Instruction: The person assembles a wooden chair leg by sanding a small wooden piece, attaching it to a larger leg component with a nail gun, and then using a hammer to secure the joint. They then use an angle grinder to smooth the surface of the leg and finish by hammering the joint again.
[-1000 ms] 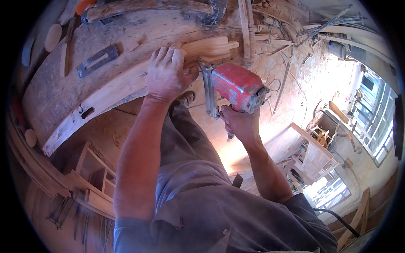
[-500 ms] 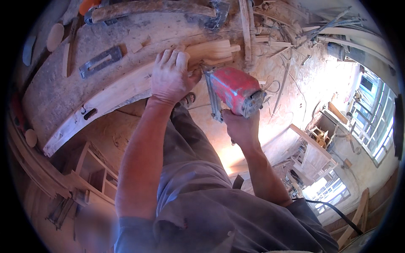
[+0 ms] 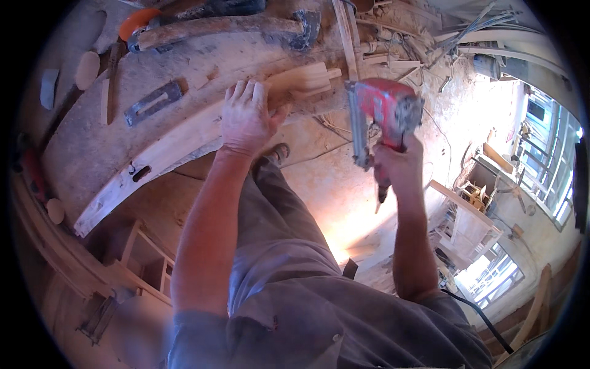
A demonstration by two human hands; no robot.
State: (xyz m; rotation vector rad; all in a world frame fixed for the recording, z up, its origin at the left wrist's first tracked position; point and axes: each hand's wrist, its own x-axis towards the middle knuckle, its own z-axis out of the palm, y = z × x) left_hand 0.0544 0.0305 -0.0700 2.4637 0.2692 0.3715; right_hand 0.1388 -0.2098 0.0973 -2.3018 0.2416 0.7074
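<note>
A long pale wooden board [image 3: 184,131], with a shaped end and a slot cut near its other end, lies along the bench's near edge. My left hand [image 3: 246,126] grips it near the shaped end, fingers over the top and thumb toward the right. In my right hand [image 3: 401,166] is a red nail gun [image 3: 384,98], held by its handle. It is raised to the right of the board and apart from it, its metal magazine toward the board.
On the dusty workbench [image 3: 80,144] rest a slotted metal plate [image 3: 153,103] and a wooden-handled tool with a metal head [image 3: 227,26]. Wood offcuts lie toward the back right. A wooden frame [image 3: 144,252] stands below left. Windows [image 3: 547,154] are at the right.
My right hand has drawn the nail gun away from the board, to the right, and turned it more upright. My left hand stays on the board.
</note>
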